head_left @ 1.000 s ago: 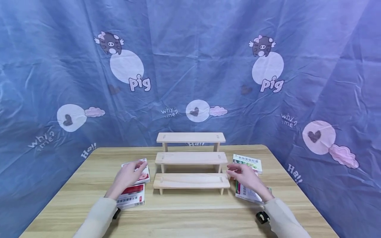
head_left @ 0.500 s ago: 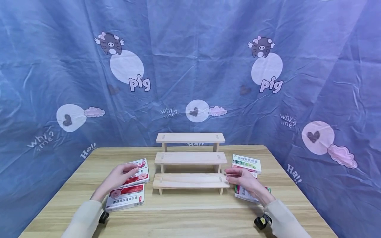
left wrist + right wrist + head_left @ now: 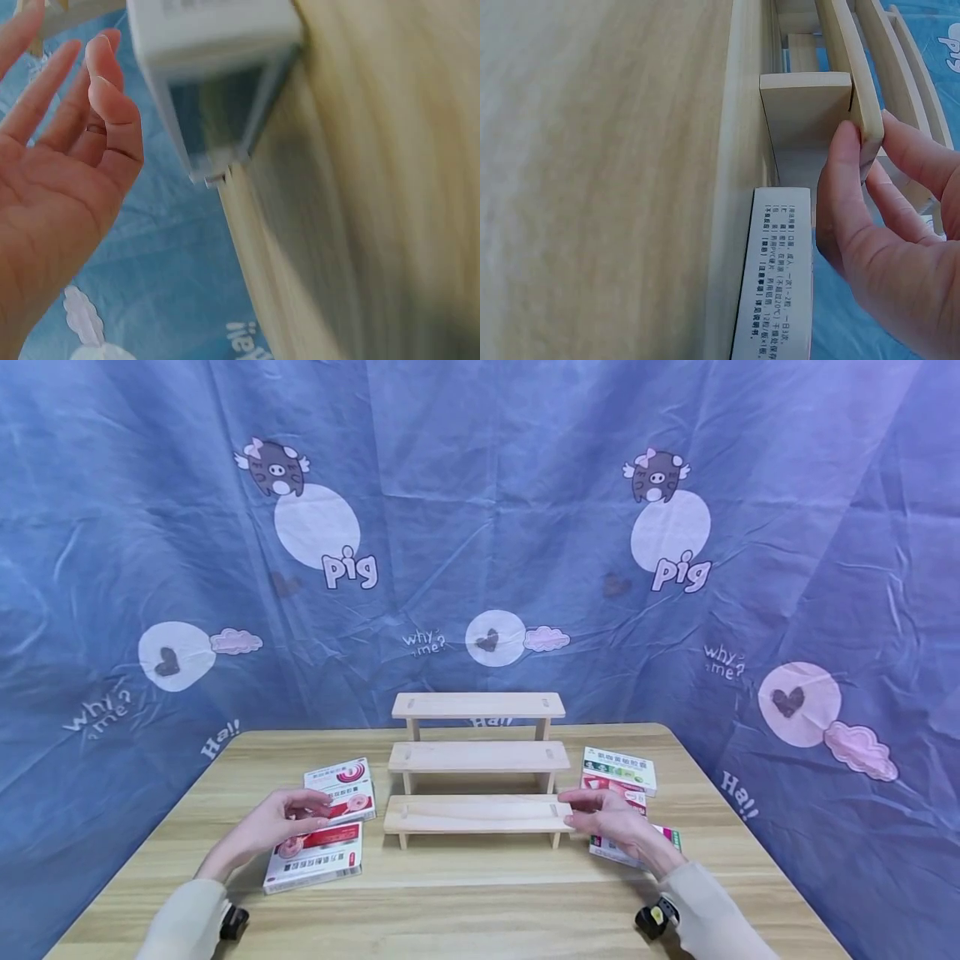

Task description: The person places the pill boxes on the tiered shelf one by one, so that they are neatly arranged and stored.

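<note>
A three-step wooden stand (image 3: 477, 757) stands at the middle of the table. My right hand (image 3: 618, 825) pinches the right end of its lowest step; in the right wrist view the thumb and fingers of the hand (image 3: 900, 225) lie on both sides of the board end (image 3: 868, 127). My left hand (image 3: 262, 828) hovers over the left boxes with fingers loosely bent, holding nothing. Under and beside it lie a red-and-white box (image 3: 322, 858) and other boxes (image 3: 358, 802). The left wrist view shows the hand (image 3: 67, 165) apart from a white box (image 3: 217, 34).
Right of the stand lie several medicine boxes, a green-and-white one (image 3: 621, 765) at the back and a red one (image 3: 633, 795) by my right hand. A box side (image 3: 780, 270) shows below the step end. A blue curtain (image 3: 495, 527) hangs behind the wooden table (image 3: 480, 910).
My left hand has moved left and toward the front edge, uncovering boxes. My right hand has shifted slightly left and now grips the lowest step's end.
</note>
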Motion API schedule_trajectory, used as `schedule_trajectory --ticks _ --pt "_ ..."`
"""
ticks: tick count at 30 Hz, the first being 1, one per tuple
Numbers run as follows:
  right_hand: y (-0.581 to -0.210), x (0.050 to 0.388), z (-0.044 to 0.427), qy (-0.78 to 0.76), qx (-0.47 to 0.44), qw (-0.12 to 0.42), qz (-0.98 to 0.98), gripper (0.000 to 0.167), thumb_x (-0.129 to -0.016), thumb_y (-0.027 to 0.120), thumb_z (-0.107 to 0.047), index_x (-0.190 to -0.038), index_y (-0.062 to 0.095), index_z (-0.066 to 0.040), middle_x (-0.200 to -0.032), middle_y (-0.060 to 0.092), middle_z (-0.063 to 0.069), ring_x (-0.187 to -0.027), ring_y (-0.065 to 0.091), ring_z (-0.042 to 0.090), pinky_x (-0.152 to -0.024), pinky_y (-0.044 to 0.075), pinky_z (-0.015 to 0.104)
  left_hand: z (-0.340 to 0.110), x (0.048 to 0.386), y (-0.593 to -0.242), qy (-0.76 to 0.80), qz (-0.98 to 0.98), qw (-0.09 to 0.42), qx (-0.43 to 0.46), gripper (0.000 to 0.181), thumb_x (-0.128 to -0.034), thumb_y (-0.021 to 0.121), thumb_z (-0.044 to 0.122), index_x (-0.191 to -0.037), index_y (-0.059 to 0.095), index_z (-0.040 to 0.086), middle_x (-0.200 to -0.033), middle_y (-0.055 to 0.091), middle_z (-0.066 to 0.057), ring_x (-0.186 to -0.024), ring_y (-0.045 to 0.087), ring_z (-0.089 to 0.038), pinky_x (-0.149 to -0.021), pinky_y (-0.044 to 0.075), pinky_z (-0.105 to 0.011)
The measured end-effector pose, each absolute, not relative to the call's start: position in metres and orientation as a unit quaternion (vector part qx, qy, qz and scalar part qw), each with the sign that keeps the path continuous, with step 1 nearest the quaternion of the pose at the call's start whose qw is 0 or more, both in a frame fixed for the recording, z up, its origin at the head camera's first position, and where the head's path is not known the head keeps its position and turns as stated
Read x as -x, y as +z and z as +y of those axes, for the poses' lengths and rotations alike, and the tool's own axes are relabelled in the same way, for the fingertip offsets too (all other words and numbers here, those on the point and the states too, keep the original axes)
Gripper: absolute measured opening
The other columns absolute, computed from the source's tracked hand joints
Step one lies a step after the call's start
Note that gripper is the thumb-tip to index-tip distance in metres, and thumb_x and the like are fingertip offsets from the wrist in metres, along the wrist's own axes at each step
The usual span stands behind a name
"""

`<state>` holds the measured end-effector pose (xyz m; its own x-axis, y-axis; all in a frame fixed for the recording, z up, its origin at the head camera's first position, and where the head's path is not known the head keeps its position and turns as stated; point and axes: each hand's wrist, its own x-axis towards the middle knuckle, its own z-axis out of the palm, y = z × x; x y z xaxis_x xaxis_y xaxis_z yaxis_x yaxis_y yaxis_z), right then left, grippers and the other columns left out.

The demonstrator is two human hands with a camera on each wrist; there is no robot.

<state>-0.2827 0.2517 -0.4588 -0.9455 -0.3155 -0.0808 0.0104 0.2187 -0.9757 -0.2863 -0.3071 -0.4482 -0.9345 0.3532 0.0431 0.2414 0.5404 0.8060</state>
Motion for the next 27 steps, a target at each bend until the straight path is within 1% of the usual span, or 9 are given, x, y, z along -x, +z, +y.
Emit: schedule_trajectory --ticks 2,7,12,14,17,20,22,25,27 --pt "-0.46 0.283 0.252 -0.618 0.101 0.134 0.768 0.05 -0.087 0.07 -0.007 -0.132 0.054 0.008 -0.125 0.061 0.017 -0.095 0.063 0.011 -0.079 0.055 0.023 -0.314 0.284 -0.449 0.442 0.877 0.071 -0.177 0.043 -0.088 0.073 0.022 -0.123 0.063 0.0 -0.11 0.069 -0.014 -0.089 0.06 -0.008 -0.073 0.048 -0.02" --pt "-0.462 0.283 0.253 -0.631 0.094 0.147 0.756 0.051 -0.088 0.07 -0.006 -0.133 0.053 0.008 -0.119 0.064 0.011 -0.092 0.063 0.01 -0.076 0.055 0.022 -0.327 0.277 -0.449 0.43 0.88 0.09 -0.182 0.044 -0.0842 0.076 0.022 -0.123 0.065 0.003 -0.112 0.065 -0.015 -0.086 0.055 -0.01 -0.07 0.045 -0.022" --pt "-0.461 0.283 0.253 -0.645 0.081 0.163 0.742 0.051 -0.089 0.068 -0.006 -0.136 0.051 0.007 -0.115 0.066 0.008 -0.09 0.064 0.01 -0.074 0.054 0.019 -0.337 0.271 -0.449 0.41 0.886 0.106 -0.188 0.046 -0.083 0.077 0.021 -0.123 0.065 0.002 -0.1 0.062 -0.011 -0.082 0.052 -0.009 -0.066 0.042 -0.023" --pt "-0.461 0.283 0.253 -0.648 0.081 0.166 0.739 0.051 -0.089 0.068 -0.006 -0.136 0.051 0.006 -0.118 0.065 0.009 -0.091 0.063 0.009 -0.075 0.054 0.019 -0.34 0.27 -0.449 0.405 0.887 0.108 -0.196 0.047 -0.0815 0.078 0.021 -0.122 0.065 0.001 -0.094 0.06 -0.01 -0.079 0.051 -0.009 -0.064 0.041 -0.024" --pt "-0.46 0.283 0.252 -0.65 0.083 0.165 0.737 0.052 -0.089 0.068 -0.006 -0.136 0.051 0.006 -0.122 0.062 0.01 -0.093 0.063 0.01 -0.077 0.055 0.02 -0.342 0.268 -0.45 0.404 0.884 0.111 -0.207 0.048 -0.079 0.08 0.019 -0.12 0.065 0.001 -0.093 0.059 -0.008 -0.079 0.051 -0.009 -0.063 0.041 -0.024" --pt "-0.461 0.283 0.252 -0.648 0.089 0.162 0.739 0.052 -0.09 0.068 -0.006 -0.137 0.05 0.007 -0.125 0.06 0.011 -0.095 0.063 0.01 -0.078 0.056 0.021 -0.343 0.267 -0.45 0.402 0.883 0.111 -0.216 0.049 -0.0772 0.081 0.018 -0.119 0.065 0.0 -0.096 0.059 -0.007 -0.08 0.05 -0.009 -0.063 0.041 -0.023" --pt "-0.461 0.283 0.253 -0.65 0.087 0.165 0.736 0.052 -0.09 0.067 -0.006 -0.137 0.049 0.007 -0.123 0.061 0.01 -0.093 0.063 0.009 -0.076 0.055 0.02 -0.343 0.265 -0.45 0.4 0.882 0.114 -0.219 0.05 -0.0763 0.081 0.017 -0.12 0.064 -0.001 -0.1 0.059 -0.009 -0.082 0.05 -0.01 -0.064 0.041 -0.023" --pt "-0.461 0.282 0.253 -0.655 0.081 0.17 0.732 0.052 -0.09 0.067 -0.006 -0.138 0.049 0.007 -0.119 0.063 0.007 -0.089 0.062 0.007 -0.073 0.053 0.018 -0.344 0.264 -0.45 0.393 0.886 0.118 -0.218 0.053 -0.0754 0.082 0.016 -0.122 0.063 -0.001 -0.109 0.06 -0.014 -0.089 0.052 -0.011 -0.069 0.042 -0.022" --pt "-0.461 0.282 0.253 -0.655 0.078 0.172 0.732 0.052 -0.091 0.067 -0.007 -0.138 0.049 0.006 -0.118 0.063 0.007 -0.088 0.061 0.007 -0.071 0.053 0.018 -0.344 0.262 -0.45 0.382 0.889 0.116 -0.224 0.056 -0.0743 0.082 0.017 -0.124 0.062 0.0 -0.117 0.06 -0.02 -0.096 0.052 -0.014 -0.074 0.043 -0.021"
